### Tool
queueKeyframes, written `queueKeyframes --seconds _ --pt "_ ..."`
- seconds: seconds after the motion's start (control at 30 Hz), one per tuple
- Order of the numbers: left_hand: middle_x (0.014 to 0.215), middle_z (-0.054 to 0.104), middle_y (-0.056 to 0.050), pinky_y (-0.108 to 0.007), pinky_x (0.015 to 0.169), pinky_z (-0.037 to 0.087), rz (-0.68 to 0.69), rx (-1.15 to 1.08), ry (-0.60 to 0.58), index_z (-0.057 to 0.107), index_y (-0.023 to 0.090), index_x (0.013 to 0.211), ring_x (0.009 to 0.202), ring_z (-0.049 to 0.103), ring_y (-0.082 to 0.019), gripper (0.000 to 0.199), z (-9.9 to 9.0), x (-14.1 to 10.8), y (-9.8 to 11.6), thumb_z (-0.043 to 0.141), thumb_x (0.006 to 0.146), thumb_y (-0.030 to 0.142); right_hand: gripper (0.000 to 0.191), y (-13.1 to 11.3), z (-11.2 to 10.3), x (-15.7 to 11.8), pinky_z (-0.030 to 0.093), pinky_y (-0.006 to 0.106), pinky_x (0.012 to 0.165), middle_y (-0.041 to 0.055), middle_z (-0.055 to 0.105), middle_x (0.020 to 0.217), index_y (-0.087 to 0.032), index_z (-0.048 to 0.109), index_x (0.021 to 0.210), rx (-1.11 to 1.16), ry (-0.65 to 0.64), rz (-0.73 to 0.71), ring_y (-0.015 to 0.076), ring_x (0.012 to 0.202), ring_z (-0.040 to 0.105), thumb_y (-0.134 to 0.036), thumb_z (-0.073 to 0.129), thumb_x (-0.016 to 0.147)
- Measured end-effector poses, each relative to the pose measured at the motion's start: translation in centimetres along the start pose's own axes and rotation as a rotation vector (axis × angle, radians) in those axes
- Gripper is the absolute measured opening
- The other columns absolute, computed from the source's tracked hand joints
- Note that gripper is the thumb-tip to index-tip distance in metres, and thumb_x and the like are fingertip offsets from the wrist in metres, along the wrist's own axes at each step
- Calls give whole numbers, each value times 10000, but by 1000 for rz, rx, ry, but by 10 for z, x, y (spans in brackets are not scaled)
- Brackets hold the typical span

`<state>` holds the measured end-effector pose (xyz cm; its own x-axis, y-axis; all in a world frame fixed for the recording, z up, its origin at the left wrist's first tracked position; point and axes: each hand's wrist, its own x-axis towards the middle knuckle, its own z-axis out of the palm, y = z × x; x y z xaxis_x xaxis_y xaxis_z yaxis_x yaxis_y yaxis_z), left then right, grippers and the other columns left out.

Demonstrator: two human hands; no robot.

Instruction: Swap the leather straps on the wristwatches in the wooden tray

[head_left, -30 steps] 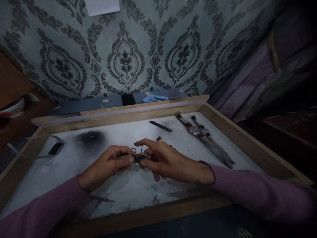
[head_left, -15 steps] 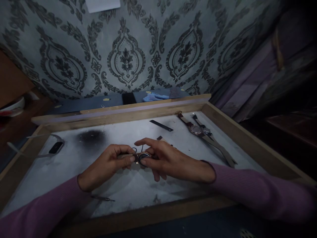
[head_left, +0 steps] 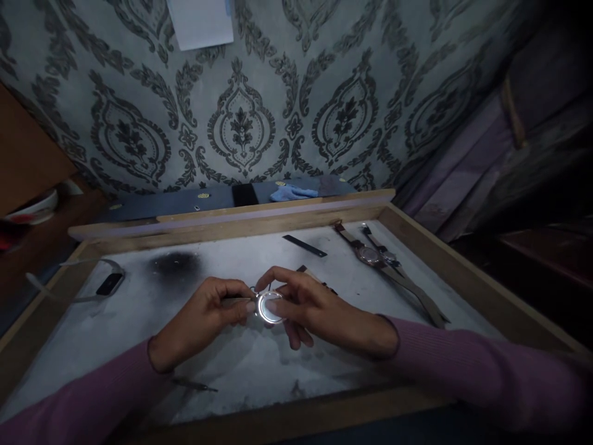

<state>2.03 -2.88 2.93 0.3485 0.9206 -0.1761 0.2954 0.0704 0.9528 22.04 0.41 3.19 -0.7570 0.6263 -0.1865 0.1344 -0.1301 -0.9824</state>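
Observation:
A wristwatch (head_left: 267, 308) is held between my two hands, a little above the white bottom of a wooden-edged tray. Its round face shines brightly with reflected light. My left hand (head_left: 217, 309) pinches the strap side with thumb and fingers. On the other side, my right hand (head_left: 306, 303) grips the case, thumb lying over the face and index finger arched above it. The far part of the watch is hidden behind the right hand. Partly covered by that hand, a dark-tipped strap piece (head_left: 303, 269) shows behind it.
The wooden rim (head_left: 445, 272) surrounds the tray. At right lie two more watches (head_left: 369, 254); at left, a square-faced watch (head_left: 110, 283). A dark flat strip (head_left: 304, 246) lies at the back, a thin tool (head_left: 197, 385) in front. A blue cloth (head_left: 294, 192) rests beyond the rim.
The watch has tipped so its face, dark before, now glares white. Both hands keep hold of it. The whole view has shifted, with the scene sitting slightly lower.

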Motion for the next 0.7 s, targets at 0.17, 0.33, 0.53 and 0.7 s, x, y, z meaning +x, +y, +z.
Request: queueKeyframes --seconds 0.17,0.33,0.53,0.7 --pt "695 658 -26 -244 609 394 20 -7 0 705 156 747 640 510 -138 221 1 0 0 626 805 355 181 6 0 3 359 109 346 -26 588 713 -174 509 984 56 0 -7 32 409 526 -323 559 894" --pt "646 640 -20 -244 592 387 30 6 14 710 155 714 608 493 -133 243 1 0 1 625 797 367 204 10 1 6 360 105 337 -13 626 702 -168 519 955 120 8 -2 35 405 528 -340 593 873" --pt "611 637 -13 -242 587 388 33 -8 15 712 163 689 584 488 -128 204 3 -1 6 611 785 313 198 10 2 8 356 108 326 -7 648 656 -158 530 931 186 22 42 38 381 511 -320 614 854" --pt "599 626 -11 -235 558 376 15 -11 22 703 160 667 558 477 -123 215 2 0 7 614 764 330 241 10 4 8 348 113 317 -16 638 657 -158 530 944 166 36 12 43 378 513 -359 622 846"
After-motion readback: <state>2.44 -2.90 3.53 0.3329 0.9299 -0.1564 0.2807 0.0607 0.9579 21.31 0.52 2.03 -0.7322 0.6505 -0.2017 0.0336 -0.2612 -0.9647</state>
